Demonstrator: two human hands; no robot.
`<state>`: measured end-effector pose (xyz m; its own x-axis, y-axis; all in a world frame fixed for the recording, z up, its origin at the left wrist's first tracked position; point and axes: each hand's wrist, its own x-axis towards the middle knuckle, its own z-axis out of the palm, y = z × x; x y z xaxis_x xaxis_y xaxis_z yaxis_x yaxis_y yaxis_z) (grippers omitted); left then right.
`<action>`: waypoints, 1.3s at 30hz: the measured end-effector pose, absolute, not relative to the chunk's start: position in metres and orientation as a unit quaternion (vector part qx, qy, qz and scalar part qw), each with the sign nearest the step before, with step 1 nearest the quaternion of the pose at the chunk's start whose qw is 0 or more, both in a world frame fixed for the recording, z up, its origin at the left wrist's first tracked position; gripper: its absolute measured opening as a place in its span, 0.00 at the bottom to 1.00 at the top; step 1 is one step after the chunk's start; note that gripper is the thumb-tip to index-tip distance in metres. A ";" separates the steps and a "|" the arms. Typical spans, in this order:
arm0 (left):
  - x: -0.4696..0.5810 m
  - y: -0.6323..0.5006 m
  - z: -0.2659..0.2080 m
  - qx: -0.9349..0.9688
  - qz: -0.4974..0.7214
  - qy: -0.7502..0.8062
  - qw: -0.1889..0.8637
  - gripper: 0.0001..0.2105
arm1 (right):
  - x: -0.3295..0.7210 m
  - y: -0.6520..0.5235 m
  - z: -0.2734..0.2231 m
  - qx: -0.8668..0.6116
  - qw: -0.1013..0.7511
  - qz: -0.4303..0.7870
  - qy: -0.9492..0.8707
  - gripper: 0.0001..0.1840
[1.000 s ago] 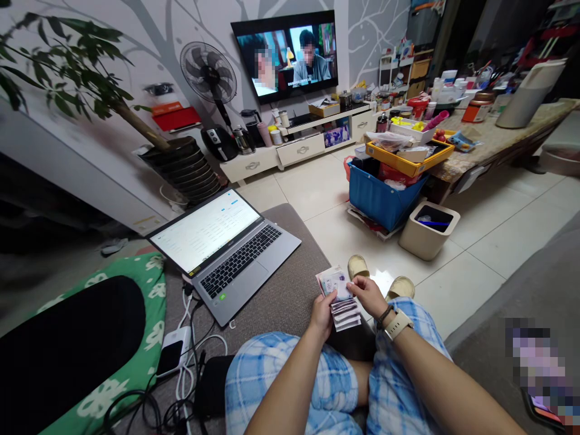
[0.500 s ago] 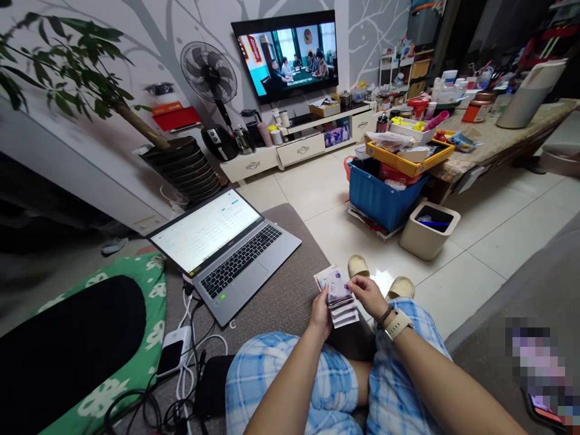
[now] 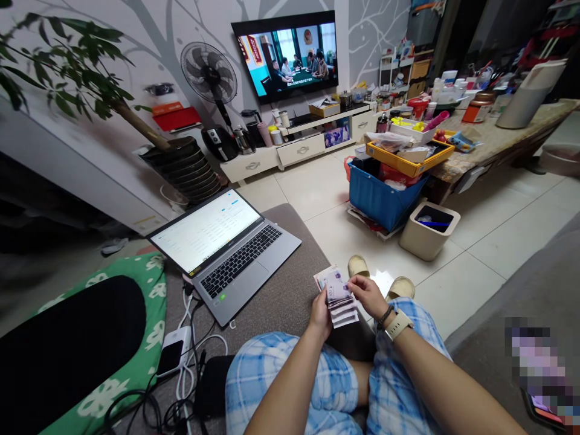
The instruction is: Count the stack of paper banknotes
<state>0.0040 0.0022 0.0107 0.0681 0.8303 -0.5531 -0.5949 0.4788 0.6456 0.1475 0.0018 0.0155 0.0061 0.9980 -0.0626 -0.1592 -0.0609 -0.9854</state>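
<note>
Purple-printed banknotes fan between left hand and right hand.

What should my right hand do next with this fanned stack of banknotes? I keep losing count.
Probably slide the top note off with the right hand. The left hand grips the fanned banknotes from below, and the right fingertips already pinch the top note's edge, so only that one seems free to move.

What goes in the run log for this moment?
left hand: holds fanned purple paper banknotes | right hand: pinches top note | beside: open silver laptop
</note>
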 end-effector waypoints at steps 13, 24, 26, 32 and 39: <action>0.003 0.002 0.012 0.138 0.491 0.454 0.731 0.16 | 0.148 0.000 0.019 -0.471 0.528 0.555 -0.438 0.25; 0.003 0.000 0.012 0.161 0.486 0.461 0.725 0.15 | 0.148 0.003 0.011 -0.511 0.529 0.527 -0.426 0.28; 0.002 0.000 0.010 0.163 0.484 0.458 0.727 0.15 | 0.148 0.004 0.007 -0.528 0.526 0.519 -0.419 0.29; 0.001 -0.001 0.006 0.180 0.480 0.464 0.723 0.15 | 0.149 0.005 0.000 -0.531 0.530 0.501 -0.432 0.29; 0.002 -0.001 0.008 0.192 0.482 0.460 0.720 0.14 | 0.150 0.005 0.000 -0.539 0.522 0.497 -0.437 0.29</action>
<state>0.0018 -0.0008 0.0079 0.1116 0.8710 -0.4784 -0.5178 0.4619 0.7201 0.1500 0.0048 -0.0002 0.1245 0.9891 -0.0790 -0.0471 -0.0736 -0.9962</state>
